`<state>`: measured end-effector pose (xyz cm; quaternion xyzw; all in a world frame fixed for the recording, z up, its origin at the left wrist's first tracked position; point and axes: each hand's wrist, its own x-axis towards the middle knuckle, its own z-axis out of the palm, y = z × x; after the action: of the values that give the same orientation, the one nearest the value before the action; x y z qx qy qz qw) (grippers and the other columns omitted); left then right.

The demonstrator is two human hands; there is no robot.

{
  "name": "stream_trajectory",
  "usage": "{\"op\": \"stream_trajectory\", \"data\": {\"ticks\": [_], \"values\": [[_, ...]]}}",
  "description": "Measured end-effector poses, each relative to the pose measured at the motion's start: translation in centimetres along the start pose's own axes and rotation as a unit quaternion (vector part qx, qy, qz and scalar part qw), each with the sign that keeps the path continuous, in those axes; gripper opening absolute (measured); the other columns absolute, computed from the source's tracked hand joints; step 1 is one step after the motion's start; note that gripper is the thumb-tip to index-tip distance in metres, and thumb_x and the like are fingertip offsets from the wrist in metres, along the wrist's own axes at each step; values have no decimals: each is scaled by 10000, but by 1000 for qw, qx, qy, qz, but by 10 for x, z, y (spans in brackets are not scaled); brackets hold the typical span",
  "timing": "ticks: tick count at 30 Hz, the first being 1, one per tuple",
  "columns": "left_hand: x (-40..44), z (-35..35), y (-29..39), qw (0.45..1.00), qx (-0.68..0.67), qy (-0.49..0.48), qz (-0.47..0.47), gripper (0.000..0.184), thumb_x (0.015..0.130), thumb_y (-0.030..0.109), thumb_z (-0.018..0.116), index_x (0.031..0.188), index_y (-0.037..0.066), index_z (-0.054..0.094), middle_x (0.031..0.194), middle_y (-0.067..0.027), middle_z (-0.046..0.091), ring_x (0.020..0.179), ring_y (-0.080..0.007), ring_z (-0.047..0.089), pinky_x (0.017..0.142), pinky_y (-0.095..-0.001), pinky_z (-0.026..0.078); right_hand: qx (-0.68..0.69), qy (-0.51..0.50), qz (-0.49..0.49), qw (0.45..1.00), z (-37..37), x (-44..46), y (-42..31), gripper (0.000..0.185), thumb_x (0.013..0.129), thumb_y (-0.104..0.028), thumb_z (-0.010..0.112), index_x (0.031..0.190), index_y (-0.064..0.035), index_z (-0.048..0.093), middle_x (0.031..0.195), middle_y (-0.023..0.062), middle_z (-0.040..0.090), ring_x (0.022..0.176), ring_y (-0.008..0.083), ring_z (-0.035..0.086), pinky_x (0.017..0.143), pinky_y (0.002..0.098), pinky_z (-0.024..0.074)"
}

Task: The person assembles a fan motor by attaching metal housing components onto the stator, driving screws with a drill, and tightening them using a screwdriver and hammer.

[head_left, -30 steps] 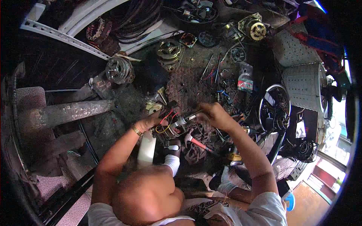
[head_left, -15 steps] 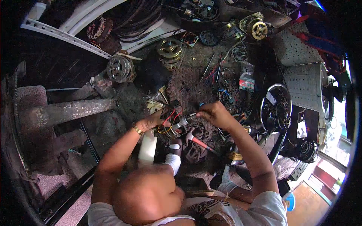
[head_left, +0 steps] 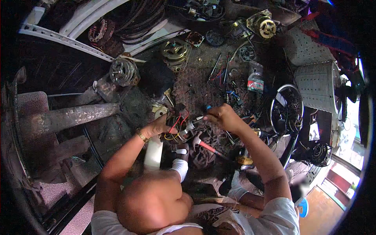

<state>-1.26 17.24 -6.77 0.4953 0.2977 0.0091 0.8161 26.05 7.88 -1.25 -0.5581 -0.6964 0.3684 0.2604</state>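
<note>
My left hand [head_left: 158,127], with a gold watch on its wrist, is closed around a dark motor part [head_left: 181,133] that has red and yellow wires looping from it. A pale shaft [head_left: 196,120] sticks out of this part towards the right. My right hand [head_left: 223,117] is closed in a pinch at the shaft's far end; its fingertips partly hide that end. A small blue piece [head_left: 208,107] shows just above the right fingers. Below lies a claw hammer [head_left: 207,147] with a red handle, on a dark crumpled rag [head_left: 201,156].
Several motors, one a brass-coloured motor [head_left: 175,53], stand at the back. Loose tools and a plastic packet [head_left: 255,80] lie on the dirty floor. At right are a round metal-rimmed bowl [head_left: 287,105] and a yellow drill [head_left: 244,158]. A rusty pipe [head_left: 78,115] extends on the left.
Both hands stay almost in place on the wired part, with only slight finger movement. The whole view has shifted slightly.
</note>
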Motion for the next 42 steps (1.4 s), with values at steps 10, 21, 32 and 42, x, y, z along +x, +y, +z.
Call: {"op": "stream_trajectory", "data": {"ticks": [10,21,32,42], "values": [[13,26,-6,946,157,242,150,827,523,254,844,1199,37,421,1101,-102,525,1057,-224,501,927,-332,382,-184,35,323,928,98,-78,103,452,794,-175,596,1175,-1,424,853,213,596,749,404,584,661,462,485],[24,25,0,840,363,382,131,757,507,330,824,1115,45,476,1007,-157,567,937,-316,558,800,-386,443,-195,95,303,928,38,-67,58,290,802,-28,465,1092,-28,477,964,219,570,850,415,587,678,481,485],[22,17,-10,851,371,351,120,817,516,304,835,1162,37,411,1053,-172,530,978,-277,532,868,-373,414,-312,4,281,908,-9,-22,28,593,802,-47,496,1365,-58,313,877,145,591,682,318,621,540,374,507],[-2,3,11,994,-12,103,36,777,627,343,785,1236,34,414,1046,-32,504,970,-136,494,878,-278,403,-165,89,101,977,-10,-6,-17,587,778,-51,599,1318,-74,371,1204,206,461,1088,337,493,873,400,428]]}}
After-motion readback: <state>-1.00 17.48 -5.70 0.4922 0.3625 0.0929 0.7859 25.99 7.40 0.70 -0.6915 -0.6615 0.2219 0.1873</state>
